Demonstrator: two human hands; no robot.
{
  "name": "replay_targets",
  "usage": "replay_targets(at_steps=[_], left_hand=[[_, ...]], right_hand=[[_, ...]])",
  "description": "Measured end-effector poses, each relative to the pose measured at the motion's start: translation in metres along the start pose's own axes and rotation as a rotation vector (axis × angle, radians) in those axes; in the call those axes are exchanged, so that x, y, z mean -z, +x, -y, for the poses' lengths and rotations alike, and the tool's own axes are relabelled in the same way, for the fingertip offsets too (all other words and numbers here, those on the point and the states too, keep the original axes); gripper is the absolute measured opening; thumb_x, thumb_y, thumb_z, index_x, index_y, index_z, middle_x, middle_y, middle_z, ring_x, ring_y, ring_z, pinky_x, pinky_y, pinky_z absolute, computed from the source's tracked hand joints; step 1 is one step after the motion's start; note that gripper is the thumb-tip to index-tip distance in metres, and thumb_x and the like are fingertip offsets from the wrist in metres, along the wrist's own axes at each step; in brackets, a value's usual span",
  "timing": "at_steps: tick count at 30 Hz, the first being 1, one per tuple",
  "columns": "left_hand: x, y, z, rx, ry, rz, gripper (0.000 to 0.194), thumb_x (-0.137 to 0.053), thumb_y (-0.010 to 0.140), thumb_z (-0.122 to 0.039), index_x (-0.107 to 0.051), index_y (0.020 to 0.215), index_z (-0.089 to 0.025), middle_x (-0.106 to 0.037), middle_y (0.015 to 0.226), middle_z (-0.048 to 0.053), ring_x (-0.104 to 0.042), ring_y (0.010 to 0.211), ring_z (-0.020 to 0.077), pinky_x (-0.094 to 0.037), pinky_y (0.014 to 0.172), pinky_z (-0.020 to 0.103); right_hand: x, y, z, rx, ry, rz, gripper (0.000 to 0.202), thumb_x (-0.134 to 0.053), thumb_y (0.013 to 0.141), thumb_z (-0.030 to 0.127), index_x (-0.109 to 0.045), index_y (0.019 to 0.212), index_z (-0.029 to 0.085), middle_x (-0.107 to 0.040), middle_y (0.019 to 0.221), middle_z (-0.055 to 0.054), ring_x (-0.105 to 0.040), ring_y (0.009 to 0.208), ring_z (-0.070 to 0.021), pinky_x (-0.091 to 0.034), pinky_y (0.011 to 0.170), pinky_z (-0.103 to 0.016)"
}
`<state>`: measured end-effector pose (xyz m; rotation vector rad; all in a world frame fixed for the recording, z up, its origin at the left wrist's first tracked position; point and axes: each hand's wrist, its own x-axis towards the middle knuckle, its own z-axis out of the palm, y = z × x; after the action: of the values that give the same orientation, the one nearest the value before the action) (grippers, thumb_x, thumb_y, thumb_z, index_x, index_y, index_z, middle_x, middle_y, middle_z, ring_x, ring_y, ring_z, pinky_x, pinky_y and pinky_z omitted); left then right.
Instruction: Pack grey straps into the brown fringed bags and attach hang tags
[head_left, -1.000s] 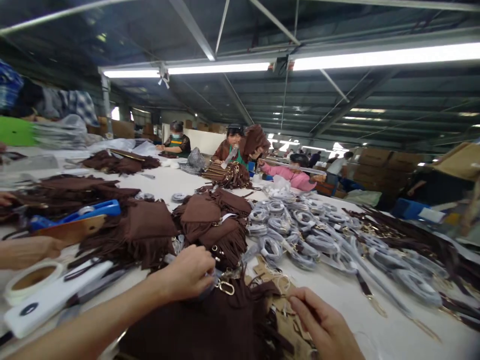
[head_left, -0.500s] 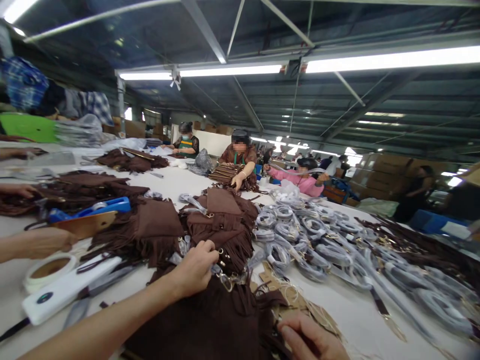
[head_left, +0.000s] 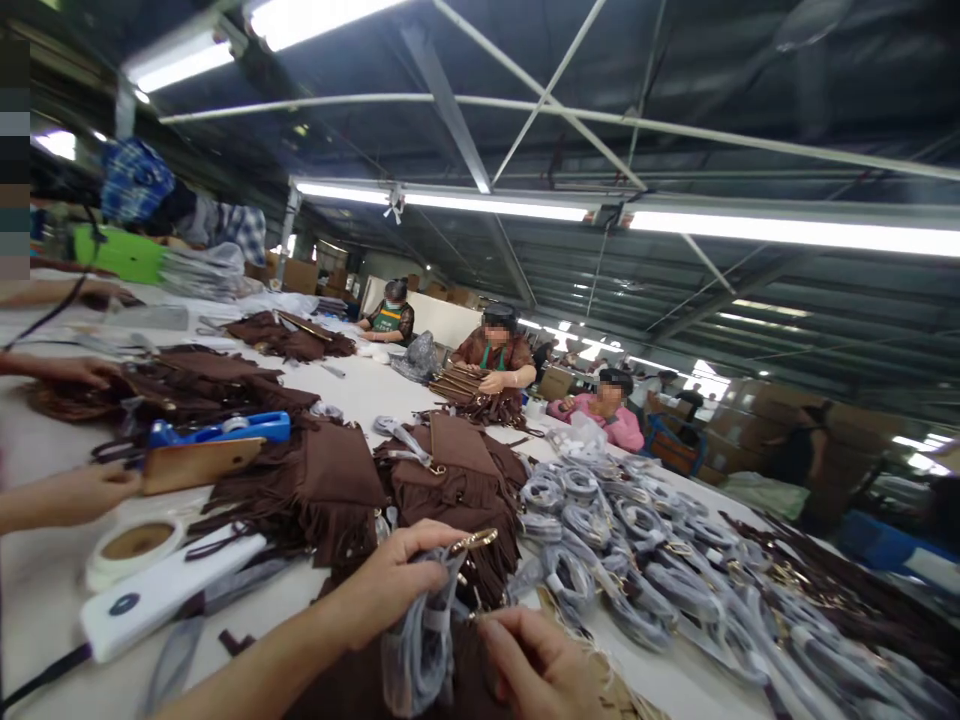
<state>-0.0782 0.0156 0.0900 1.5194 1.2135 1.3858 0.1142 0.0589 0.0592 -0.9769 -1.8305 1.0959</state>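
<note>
The left hand (head_left: 397, 580) grasps a wrapped strap (head_left: 415, 660) above brown cloth (head_left: 341, 685); whether the right hand (head_left: 544, 660) has anything in its grip, I can't tell. Fringed bags (head_left: 450, 455) and piled coils (head_left: 637, 570) crowd the surface (head_left: 356, 388) ahead.

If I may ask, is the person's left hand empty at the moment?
No, the left hand grips a plastic-wrapped coil with a gold clasp.

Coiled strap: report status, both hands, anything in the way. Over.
Left hand holding plastic-wrapped coiled strap. Right hand close by, grip unclear. Brown bag beneath, partly hidden.
</note>
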Motion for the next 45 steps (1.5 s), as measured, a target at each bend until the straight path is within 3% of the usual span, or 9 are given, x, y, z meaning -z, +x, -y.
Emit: replay_targets(at_steps=[8,17,22,26,31,34,40,43,45], left_hand=[[-0.005,-0.006,0.007,-0.004,-0.077,-0.064,0.027,-0.051,0.060,-0.019,-0.073,0.076,-0.016,-0.066,0.102,0.006,-0.058,0.102,0.0244,-0.044,0.093,0.032],[-0.012,-0.019,0.006,-0.111,0.101,-0.138,0.033,-0.048,0.074,-0.017,-0.074,0.094,-0.021,-0.059,0.117,0.006,-0.052,0.116,0.0221,-0.036,0.106,0.031],[-0.020,-0.027,0.015,-0.162,0.215,-0.089,0.041,-0.047,0.074,-0.010,-0.073,0.102,-0.025,-0.056,0.122,0.005,-0.049,0.120,0.0213,-0.035,0.108,0.030],[-0.020,-0.031,0.015,-0.185,0.270,-0.010,0.042,-0.046,0.074,-0.009,-0.073,0.100,-0.028,-0.055,0.125,0.004,-0.048,0.122,0.0211,-0.034,0.108,0.031],[-0.018,-0.030,-0.003,-0.149,0.133,0.100,0.028,-0.046,0.085,-0.022,-0.073,0.094,-0.022,-0.060,0.122,0.005,-0.053,0.115,0.0212,-0.037,0.103,0.029],[-0.026,-0.026,-0.005,-0.156,0.100,0.036,0.032,-0.047,0.091,-0.032,-0.070,0.072,-0.018,-0.066,0.102,0.005,-0.058,0.100,0.0200,-0.042,0.091,0.028],[-0.034,-0.017,-0.002,-0.381,0.229,-0.051,0.031,-0.050,0.094,-0.024,-0.064,0.067,-0.017,-0.066,0.085,0.004,-0.058,0.087,0.0167,-0.042,0.080,0.026],[-0.027,-0.014,-0.029,-0.576,0.423,-0.079,0.030,-0.050,0.095,-0.020,-0.063,0.069,-0.016,-0.064,0.088,0.005,-0.055,0.092,0.0181,-0.041,0.085,0.029],[-0.026,-0.009,-0.054,-0.699,0.526,-0.034,0.030,-0.050,0.096,-0.021,-0.063,0.069,-0.015,-0.064,0.089,0.006,-0.054,0.092,0.0186,-0.041,0.087,0.031]], right_hand=[[-0.009,0.005,0.021,-0.026,-0.024,-0.016,0.052,-0.065,0.070,0.069,-0.068,0.064,0.018,-0.046,0.041,0.005,-0.038,0.041,-0.0107,-0.029,0.041,-0.021],[-0.010,0.008,0.033,-0.111,0.010,0.015,0.042,-0.070,0.070,0.056,-0.056,0.059,0.018,-0.041,0.042,0.008,-0.032,0.039,-0.0073,-0.022,0.039,-0.018],[-0.012,0.010,0.022,-0.080,0.046,0.083,0.033,-0.071,0.074,0.048,-0.063,0.081,0.017,-0.050,0.052,0.006,-0.040,0.043,-0.0091,-0.031,0.040,-0.019],[-0.015,0.005,0.009,-0.014,0.163,0.056,0.046,-0.076,0.072,0.039,-0.061,0.111,0.020,-0.056,0.063,0.006,-0.052,0.052,-0.0129,-0.042,0.048,-0.020],[-0.009,-0.007,0.002,0.074,0.126,0.013,0.030,-0.070,0.079,0.046,-0.068,0.093,0.020,-0.060,0.067,0.003,-0.051,0.055,-0.0128,-0.045,0.052,-0.022],[-0.004,-0.012,0.000,0.127,0.093,0.095,0.030,-0.067,0.084,0.047,-0.067,0.097,0.020,-0.059,0.067,0.002,-0.051,0.057,-0.0136,-0.045,0.054,-0.022],[0.011,-0.019,0.008,0.186,0.059,0.110,0.028,-0.063,0.087,0.046,-0.067,0.098,0.021,-0.062,0.074,0.000,-0.057,0.065,-0.0164,-0.047,0.060,-0.025],[0.030,-0.023,0.025,0.103,0.087,0.007,0.032,-0.066,0.085,0.049,-0.070,0.096,0.020,-0.068,0.091,-0.006,-0.062,0.083,-0.0211,-0.051,0.070,-0.028],[0.042,-0.025,0.039,0.042,0.118,-0.126,0.038,-0.062,0.087,0.054,-0.070,0.101,0.020,-0.068,0.091,-0.006,-0.061,0.081,-0.0199,-0.049,0.064,-0.025]])
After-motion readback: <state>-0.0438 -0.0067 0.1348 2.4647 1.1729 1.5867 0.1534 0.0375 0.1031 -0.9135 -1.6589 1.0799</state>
